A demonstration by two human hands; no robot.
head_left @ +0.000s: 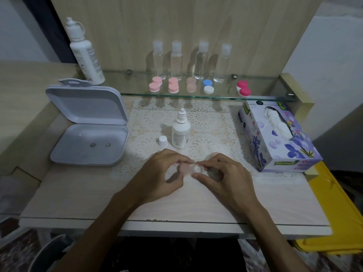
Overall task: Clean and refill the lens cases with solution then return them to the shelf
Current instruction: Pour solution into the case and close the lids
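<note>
Pale pink lens case (189,168) sat low over the lace mat (206,122) at the front of the counter (82,195), pinched between both hands, so one case was out of the row and being worked. Left hand (164,173) had fingers curled round the pink end, apparently steadying it. Right hand (225,173) pinched the other end between thumb and fingertips, right at a small white round well or cap; whether it was being unscrewed or tightened could not be told. Hands were close together, fingertips almost meeting over the case. Small solution bottle (181,132) stood upright just behind the hands with its white cap (163,141) off beside it, probably kept in reach for refilling. Open grey box (89,143) at left held two small dark round bits, likely the lenses parked there, though too small to confirm. Tissue box (275,134) at right looked placed for wiping. Remaining cases stayed on the glass shelf (265,89): pink pairs (155,84), a blue and white one (208,86), a magenta one (243,88), with clear bottles (176,59) behind and a large white bottle (86,55) at the left end.
</note>
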